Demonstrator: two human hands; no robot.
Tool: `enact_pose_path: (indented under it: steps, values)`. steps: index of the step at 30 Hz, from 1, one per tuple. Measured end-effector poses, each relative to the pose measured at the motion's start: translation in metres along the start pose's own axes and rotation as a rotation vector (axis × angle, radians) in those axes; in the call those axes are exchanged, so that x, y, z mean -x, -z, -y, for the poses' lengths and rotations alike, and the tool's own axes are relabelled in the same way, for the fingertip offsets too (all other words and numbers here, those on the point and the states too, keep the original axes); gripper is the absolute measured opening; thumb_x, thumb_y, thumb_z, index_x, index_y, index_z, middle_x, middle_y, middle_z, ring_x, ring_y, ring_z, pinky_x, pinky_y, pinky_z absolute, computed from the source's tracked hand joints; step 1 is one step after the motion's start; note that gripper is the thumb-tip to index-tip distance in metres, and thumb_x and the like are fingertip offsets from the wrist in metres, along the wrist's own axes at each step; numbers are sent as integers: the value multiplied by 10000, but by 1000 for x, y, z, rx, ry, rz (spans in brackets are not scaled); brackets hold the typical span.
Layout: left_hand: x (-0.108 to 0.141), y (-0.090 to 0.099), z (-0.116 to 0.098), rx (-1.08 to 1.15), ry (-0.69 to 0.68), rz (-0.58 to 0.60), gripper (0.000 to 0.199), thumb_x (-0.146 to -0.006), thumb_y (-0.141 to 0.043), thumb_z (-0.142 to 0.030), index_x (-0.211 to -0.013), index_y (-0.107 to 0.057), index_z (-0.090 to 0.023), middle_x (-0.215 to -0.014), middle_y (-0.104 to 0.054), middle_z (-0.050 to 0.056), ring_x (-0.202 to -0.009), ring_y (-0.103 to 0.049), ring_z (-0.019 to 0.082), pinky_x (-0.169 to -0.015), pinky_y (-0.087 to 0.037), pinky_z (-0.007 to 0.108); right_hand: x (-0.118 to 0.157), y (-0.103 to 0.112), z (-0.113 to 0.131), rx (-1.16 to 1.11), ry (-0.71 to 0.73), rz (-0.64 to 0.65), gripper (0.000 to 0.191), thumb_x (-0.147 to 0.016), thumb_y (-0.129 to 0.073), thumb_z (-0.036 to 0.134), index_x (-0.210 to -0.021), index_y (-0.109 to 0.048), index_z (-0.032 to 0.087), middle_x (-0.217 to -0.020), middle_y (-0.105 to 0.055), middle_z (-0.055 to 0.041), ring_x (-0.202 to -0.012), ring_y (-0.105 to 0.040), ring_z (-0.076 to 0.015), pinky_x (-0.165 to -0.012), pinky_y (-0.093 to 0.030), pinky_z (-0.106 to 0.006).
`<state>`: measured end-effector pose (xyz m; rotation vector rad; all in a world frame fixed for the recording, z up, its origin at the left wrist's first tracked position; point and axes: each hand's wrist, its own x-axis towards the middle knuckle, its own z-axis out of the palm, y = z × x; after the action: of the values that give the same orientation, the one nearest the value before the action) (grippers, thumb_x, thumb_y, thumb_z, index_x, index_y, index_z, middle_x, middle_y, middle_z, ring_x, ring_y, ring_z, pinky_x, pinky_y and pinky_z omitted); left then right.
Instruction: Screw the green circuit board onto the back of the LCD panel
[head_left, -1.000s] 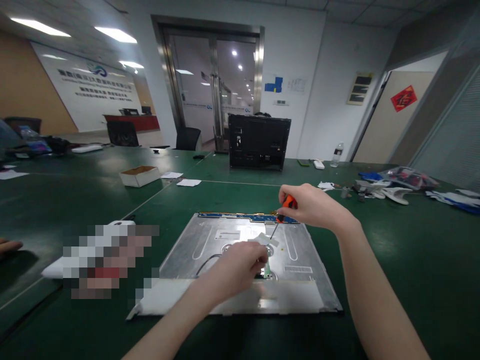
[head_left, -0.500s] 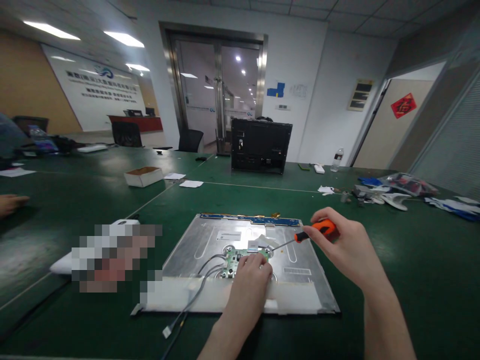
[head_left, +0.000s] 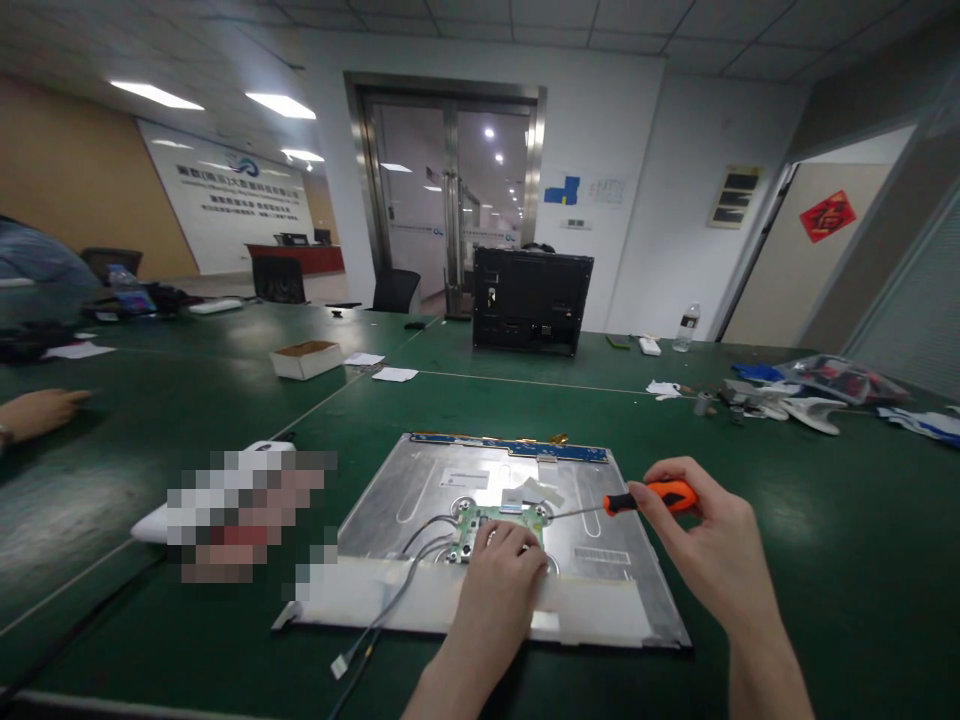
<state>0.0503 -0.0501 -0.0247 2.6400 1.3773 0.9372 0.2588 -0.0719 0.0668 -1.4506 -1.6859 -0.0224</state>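
The right hand (head_left: 709,535) has its fingers closed around the orange-and-black handle of a screwdriver (head_left: 679,496), held nearly level over the right side of a silver display panel (head_left: 570,540). The blade reaches the right corner of a green circuit board (head_left: 469,530) at the panel's middle; whether the tip touches a screw is too small to tell. The left hand (head_left: 504,575) rests half-curled fingers on that board; whether they pinch anything is hidden. Grey cables (head_left: 401,592) run from the board over the panel's near edge. A blue circuit strip (head_left: 559,453) lines the panel's far edge. Beyond the panel stands a black monitor (head_left: 532,300); to its far left, an open cardboard box (head_left: 298,365). Another person's hand (head_left: 45,412) lies well left of the panel.
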Motion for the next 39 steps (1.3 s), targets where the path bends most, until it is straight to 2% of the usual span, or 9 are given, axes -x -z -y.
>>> enact_pose_path:
  steps: [9,16,22,26,31,35,39]
  values:
    - [-5,-2,0,-20,32,33,173,-802,-560,-53,-758,-646,-198,-849,-647,36,-864,-559,218,-852,-390,408,-3,-11,3,-31,11,45,259,-873,-517,477,-818,-559,228,-659,-580,11,-522,-533,-140,-488,-417,-246]
    - [-3,-1,-1,35,73,46,139,-791,-579,-77,-760,-629,-203,-870,-646,28,-874,-557,220,-861,-392,408,-7,-19,-4,-64,-1,23,248,-864,-522,466,-821,-555,223,-656,-585,8,-506,-529,-135,-477,-419,-237]
    - [2,8,-1,84,79,-18,172,-760,-582,-66,-850,-621,-207,-957,-631,40,-934,-548,237,-891,-388,430,-7,-26,-4,-99,-60,21,279,-838,-563,494,-875,-532,219,-627,-558,26,-484,-522,-133,-456,-421,-232]
    - [19,7,-5,61,94,-52,220,-799,-524,-73,-941,-612,-217,-988,-611,65,-954,-533,259,-858,-405,420,-7,-31,3,-149,-62,-7,292,-836,-567,503,-840,-544,212,-640,-570,17,-490,-527,-128,-451,-423,-224]
    - [37,-5,-14,27,121,63,278,-861,-479,-109,-1092,-591,-216,-897,-610,63,-823,-547,233,-716,-425,347,-4,-44,20,-135,-13,-45,268,-869,-540,449,-752,-511,210,-554,-506,45,-447,-486,-111,-438,-367,-214]
    - [40,-9,-15,-70,115,119,327,-865,-456,-59,-1125,-582,-214,-885,-602,47,-813,-543,208,-700,-409,312,1,-59,32,-68,67,-49,256,-893,-503,408,-737,-493,205,-551,-476,49,-463,-460,-109,-475,-347,-219]
    - [41,-10,-12,-138,101,132,360,-854,-469,-43,-1160,-569,-206,-873,-591,46,-781,-536,202,-683,-404,311,3,-64,35,-50,97,-64,256,-912,-470,396,-746,-485,202,-553,-469,48,-464,-452,-109,-478,-329,-220]
